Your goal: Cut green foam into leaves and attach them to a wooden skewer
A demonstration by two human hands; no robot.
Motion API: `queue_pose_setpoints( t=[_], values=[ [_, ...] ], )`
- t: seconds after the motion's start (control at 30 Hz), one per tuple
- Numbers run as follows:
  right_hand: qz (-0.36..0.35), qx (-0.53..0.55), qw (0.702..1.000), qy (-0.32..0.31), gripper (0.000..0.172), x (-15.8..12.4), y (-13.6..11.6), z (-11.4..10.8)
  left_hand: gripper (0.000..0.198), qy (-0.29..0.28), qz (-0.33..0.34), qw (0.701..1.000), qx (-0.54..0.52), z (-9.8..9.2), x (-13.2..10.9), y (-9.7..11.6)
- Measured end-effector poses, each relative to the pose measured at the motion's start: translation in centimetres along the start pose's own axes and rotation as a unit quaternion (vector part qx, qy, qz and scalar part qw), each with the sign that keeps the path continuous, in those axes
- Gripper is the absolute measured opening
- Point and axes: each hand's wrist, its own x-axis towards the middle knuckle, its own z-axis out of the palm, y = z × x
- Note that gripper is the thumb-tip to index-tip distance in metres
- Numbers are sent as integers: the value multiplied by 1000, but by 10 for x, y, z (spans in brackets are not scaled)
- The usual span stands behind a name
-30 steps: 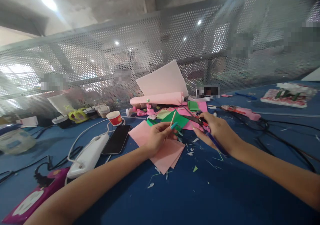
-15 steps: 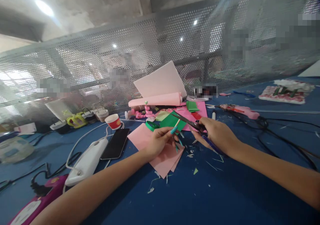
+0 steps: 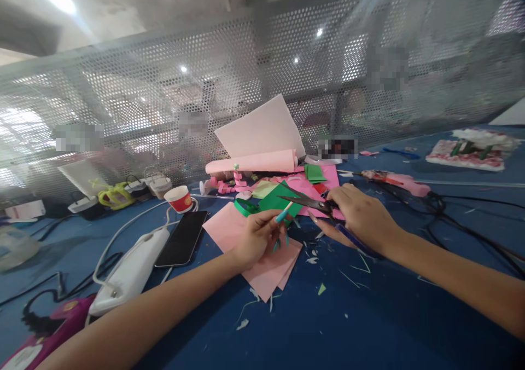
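Note:
My left hand [image 3: 255,237] pinches a thin pale stick wrapped in teal paper [image 3: 283,214], its bare tip pointing up and right. Narrow teal strips hang below my fingers. In my right hand [image 3: 363,217] is a pair of scissors [image 3: 324,204] with dark blades and blue handles. The blades are parted and point left, close to the stick's tip; whether they touch it I cannot tell. Under my left hand lie pink paper sheets [image 3: 229,225]. A green sheet [image 3: 273,197] and a roll of green tape [image 3: 245,207] are just beyond.
Paper scraps [image 3: 322,289] litter the blue table. On the left are a phone [image 3: 182,238], a white power strip [image 3: 131,271] and a red paper cup [image 3: 179,199]. A pink glue gun [image 3: 404,184] with black cords lies right. Behind stands a perforated metal screen [image 3: 254,74].
The scissor blades have spread wider beside the stick. The stick has tilted over further to the right. The camera view has shifted slightly.

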Motion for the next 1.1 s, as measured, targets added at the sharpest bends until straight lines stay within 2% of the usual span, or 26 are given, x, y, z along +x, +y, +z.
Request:
queue_pose_setpoints(
  t=[0.13, 0.3, 0.47, 0.73, 1.1],
  values=[
    [1, 5, 1000, -4, 18, -2, -1, 1, 35, -2, -4, 1000, -4, 1, 0, 1],
    [34, 19, 999, 13, 18, -4, -4, 2, 35, -13, 16, 1000, 4, -1, 1, -2],
    [38, -9, 999, -2, 22, -3, -6, 0, 35, -10, 8, 1000, -4, 0, 0, -1],
    [2, -24, 1000, -13, 21, 1, -3, -5, 33, -7, 7, 1000, 7, -1, 1, 0],
    [-23, -40, 997, -63, 24, 3, -3, -11, 37, 4, 16, 1000, -5, -2, 3, -3]
  ],
)
